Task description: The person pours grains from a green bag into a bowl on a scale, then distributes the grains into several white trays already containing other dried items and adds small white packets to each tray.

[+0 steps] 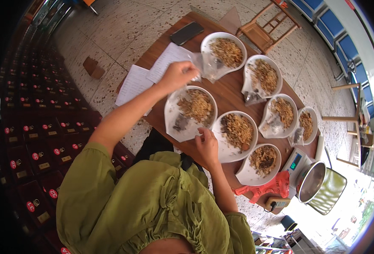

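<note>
My left hand [181, 75] is blurred above a white scoop-shaped tray [171, 117]. Its curled fingers pinch what looks like a clear plastic bag [198, 76]. Dried, chopped herbs [195, 106] lie in that tray, with a dark clump [181, 123] near its spout. My right hand [208, 146] hovers at the near rim, fingers bent and apart, with nothing seen in it. Beside it stands a second white tray [220, 139] of herbs. Beyond my left hand, a further tray [223, 35] has a small clear bag [213, 67] over its spout.
More herb trays [279, 63] line the wooden table [187, 27], several with small bags. Printed sheets [171, 58] and a phone [187, 33] lie at the far left. A digital scale [296, 163], metal pan [312, 182], red plastic bag [266, 187] and power strip [277, 202] crowd the right end. Numbered drawers [31, 158] stand left.
</note>
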`<action>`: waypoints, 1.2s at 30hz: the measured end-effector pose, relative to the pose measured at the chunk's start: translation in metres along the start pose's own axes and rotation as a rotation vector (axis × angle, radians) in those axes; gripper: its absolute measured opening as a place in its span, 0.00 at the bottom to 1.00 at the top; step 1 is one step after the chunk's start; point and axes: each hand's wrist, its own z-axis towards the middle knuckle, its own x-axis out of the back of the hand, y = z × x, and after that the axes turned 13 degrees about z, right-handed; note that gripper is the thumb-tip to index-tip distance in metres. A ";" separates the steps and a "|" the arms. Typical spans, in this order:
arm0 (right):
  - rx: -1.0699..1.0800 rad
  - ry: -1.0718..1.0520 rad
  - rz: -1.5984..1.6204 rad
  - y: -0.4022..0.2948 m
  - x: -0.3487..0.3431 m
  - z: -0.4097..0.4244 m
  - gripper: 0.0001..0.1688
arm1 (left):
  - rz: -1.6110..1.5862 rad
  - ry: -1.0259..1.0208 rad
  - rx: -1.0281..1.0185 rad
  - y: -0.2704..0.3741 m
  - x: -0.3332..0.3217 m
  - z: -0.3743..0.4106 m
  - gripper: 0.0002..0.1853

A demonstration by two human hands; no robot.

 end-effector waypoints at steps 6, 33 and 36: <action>-0.175 -0.043 -0.569 -0.017 -0.067 0.023 0.35 | 0.054 0.207 0.191 -0.146 0.159 0.024 0.12; -0.608 1.021 0.459 -0.122 -0.135 0.014 0.21 | 0.155 -0.075 0.723 -0.606 0.023 0.120 0.16; -0.677 0.993 0.214 -0.120 -0.135 0.010 0.26 | 0.273 -0.150 0.705 -0.607 0.028 0.127 0.23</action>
